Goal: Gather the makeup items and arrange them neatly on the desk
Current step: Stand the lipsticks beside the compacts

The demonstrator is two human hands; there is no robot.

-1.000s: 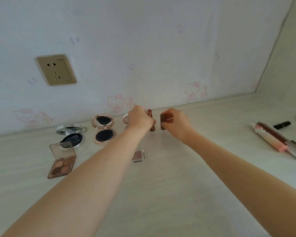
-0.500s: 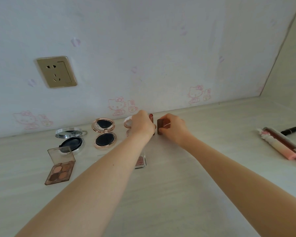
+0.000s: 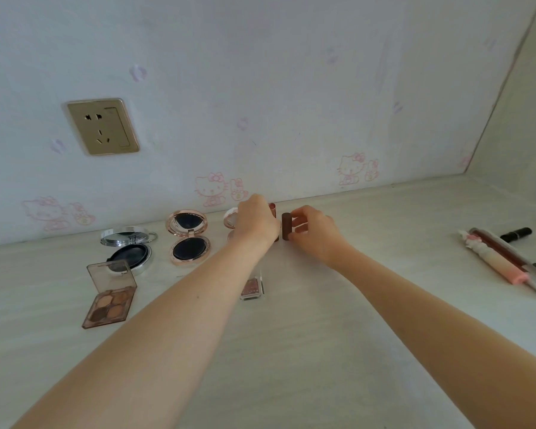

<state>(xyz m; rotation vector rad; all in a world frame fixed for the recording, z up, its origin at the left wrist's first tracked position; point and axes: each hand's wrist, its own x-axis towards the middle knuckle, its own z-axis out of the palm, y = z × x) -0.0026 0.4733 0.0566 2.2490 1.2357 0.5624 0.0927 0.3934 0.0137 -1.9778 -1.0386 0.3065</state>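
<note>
My left hand (image 3: 256, 222) is closed around an open lipstick (image 3: 272, 206) standing near the wall; only its red tip shows above my fingers. Just to its right stands the brown lipstick cap (image 3: 286, 226), upright on the desk, with my right hand (image 3: 314, 232) pinching it from the right. Behind my left hand a small pink round compact (image 3: 229, 218) is partly hidden. Left of it lie an open rose-gold compact (image 3: 188, 238), an open silver compact (image 3: 129, 249) and an open eyeshadow palette (image 3: 110, 295). A small blush pan (image 3: 252, 287) lies under my left forearm.
At the desk's right edge lie several tubes and pens, among them a pink tube (image 3: 492, 263), a red gloss (image 3: 505, 252) and a black lipstick (image 3: 515, 234). A gold wall socket (image 3: 103, 126) sits on the wallpapered wall. A side wall (image 3: 520, 134) closes the desk at right.
Both hands have lowered the lipstick and its cap towards the desk near the wall. My right fingers have loosened around the cap, which now stands upright and shows more.
</note>
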